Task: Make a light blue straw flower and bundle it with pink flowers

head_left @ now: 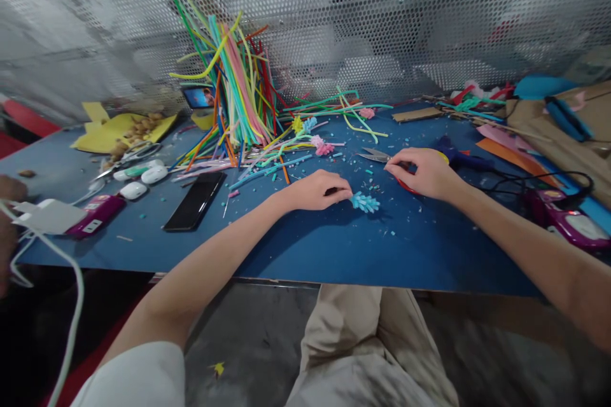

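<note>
A light-blue flower of small curled pieces is pinched by its near end in my left hand, just above the table. My right hand is closed around scissors. Their metal blades point left, slightly apart, and a bit of red handle shows under my fingers. Tiny blue clippings lie on the blue table between my hands. Just beyond my left hand are a pink flower, a blue flower and a yellow one on fuzzy stems.
Colourful pipe cleaners stand bundled against the perforated metal screen. A black phone and white chargers lie left. A dark-blue glue gun and a purple power strip are right. Another person's hand is at the far left.
</note>
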Available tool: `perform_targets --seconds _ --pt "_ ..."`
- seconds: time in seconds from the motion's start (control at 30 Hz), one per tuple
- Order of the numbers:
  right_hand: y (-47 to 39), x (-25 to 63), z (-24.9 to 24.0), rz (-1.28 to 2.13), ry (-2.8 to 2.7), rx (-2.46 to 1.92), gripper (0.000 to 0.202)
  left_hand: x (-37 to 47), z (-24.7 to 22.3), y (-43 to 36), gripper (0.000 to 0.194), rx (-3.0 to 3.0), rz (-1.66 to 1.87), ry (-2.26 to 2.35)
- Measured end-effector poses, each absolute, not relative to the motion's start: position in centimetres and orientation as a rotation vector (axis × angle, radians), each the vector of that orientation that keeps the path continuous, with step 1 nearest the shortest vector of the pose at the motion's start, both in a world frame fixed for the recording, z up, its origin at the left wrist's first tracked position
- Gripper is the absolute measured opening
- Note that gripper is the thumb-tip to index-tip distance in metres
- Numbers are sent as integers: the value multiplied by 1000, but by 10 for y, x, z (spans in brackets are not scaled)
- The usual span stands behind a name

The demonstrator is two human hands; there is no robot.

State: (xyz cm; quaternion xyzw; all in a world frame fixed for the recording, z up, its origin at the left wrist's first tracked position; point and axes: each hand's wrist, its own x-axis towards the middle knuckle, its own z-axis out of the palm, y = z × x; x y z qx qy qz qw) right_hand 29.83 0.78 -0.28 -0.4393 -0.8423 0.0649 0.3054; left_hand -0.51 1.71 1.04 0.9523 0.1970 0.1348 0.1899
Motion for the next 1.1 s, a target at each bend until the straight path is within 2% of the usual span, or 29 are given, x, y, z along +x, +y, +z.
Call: perform_targets --seconds 0.23,0.5,0.67,1.03,1.1 --pt "8 296 -4 159 -2235 -1159 21 -6 5 23 35 2665 496 555" --pt "10 297 -6 177 -2233 -1149 21 -15 -3 49 25 2703 845 1212" --pt "8 298 -3 168 -2224 -1162 22 -10 5 67 16 2730 672 1381" --pt "13 312 1 74 -2210 -1246 23 20 4 119 12 2938 233 1433" --pt "16 316 2 48 -2219 -1243 23 20 5 117 12 2951 255 1415"
